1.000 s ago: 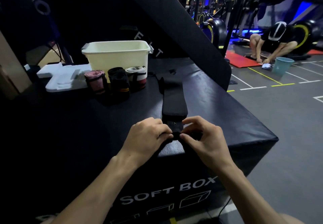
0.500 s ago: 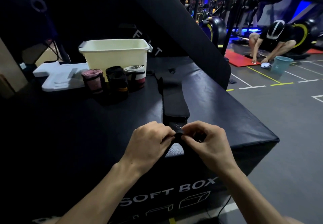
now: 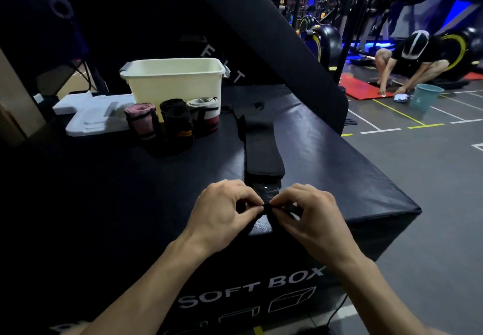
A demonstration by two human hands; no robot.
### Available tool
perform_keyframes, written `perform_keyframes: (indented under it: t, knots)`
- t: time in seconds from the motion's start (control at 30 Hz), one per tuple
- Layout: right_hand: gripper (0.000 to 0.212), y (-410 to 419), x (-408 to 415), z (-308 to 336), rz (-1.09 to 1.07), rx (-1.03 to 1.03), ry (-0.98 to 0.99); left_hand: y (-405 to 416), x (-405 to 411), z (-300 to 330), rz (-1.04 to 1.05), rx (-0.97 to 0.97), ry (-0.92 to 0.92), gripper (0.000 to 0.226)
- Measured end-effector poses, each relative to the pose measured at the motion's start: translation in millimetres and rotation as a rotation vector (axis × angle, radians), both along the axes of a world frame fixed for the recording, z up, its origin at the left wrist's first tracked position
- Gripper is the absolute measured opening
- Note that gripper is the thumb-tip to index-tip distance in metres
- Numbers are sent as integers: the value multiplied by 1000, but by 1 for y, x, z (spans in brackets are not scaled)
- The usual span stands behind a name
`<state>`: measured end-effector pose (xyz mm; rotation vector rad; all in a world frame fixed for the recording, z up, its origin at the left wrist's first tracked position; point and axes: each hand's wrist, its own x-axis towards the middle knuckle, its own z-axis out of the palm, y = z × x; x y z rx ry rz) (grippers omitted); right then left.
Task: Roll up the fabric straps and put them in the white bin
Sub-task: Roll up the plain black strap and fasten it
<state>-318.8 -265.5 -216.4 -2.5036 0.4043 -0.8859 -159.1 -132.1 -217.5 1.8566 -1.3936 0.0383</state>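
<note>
Left hand: the left hand [image 3: 222,217] has its fingers curled, thumb and forefinger pinching the near end of the black strap [image 3: 261,149] at the front edge of the box.
Right hand: the right hand [image 3: 311,217] mirrors it, fingertips pinching the same strap end, so that the two hands meet tip to tip.
Black strap: it lies flat and lengthwise on the soft box [image 3: 352,178], running away from the hands toward the far side; only its near end is gathered between the fingers, and how much is rolled I cannot tell.
White bin: the white bin [image 3: 175,83] stands upright at the far left part of the box top, well apart from the hands.
Rolled straps: three rolls stand on end just in front of the bin, a pink roll [image 3: 141,117], a black roll [image 3: 177,123] and a grey-and-white roll [image 3: 203,115], close side by side.
White foam piece: a white foam piece [image 3: 88,115] lies left of the bin.
Background: a crouching person [image 3: 415,65] reaches to the floor beside a teal bucket [image 3: 426,98] and a red mat [image 3: 366,87].
</note>
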Motion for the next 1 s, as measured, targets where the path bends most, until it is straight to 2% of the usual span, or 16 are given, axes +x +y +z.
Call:
perform_keyframes:
  t: [0.13,0.27,0.43,0.6,0.87,1.0]
  knots:
    - [16,-1,2,-3,-37,-162,25,-1,1,2,-6,16,3,14]
    - [5,-1,4,-4,-40,-213,54,-1,0,2,-30,18,-82,12]
    - [9,-1,10,-10,-50,-209,106,-4,-4,2,-22,69,-204,13]
    - [8,-4,9,-11,-40,-156,93,-6,-9,6,14,154,-224,9]
    - [14,-2,19,-7,-64,-214,83,-17,-6,16,82,299,-180,19]
    - [4,-4,22,-3,-40,-68,77,-23,0,23,72,394,-96,18]
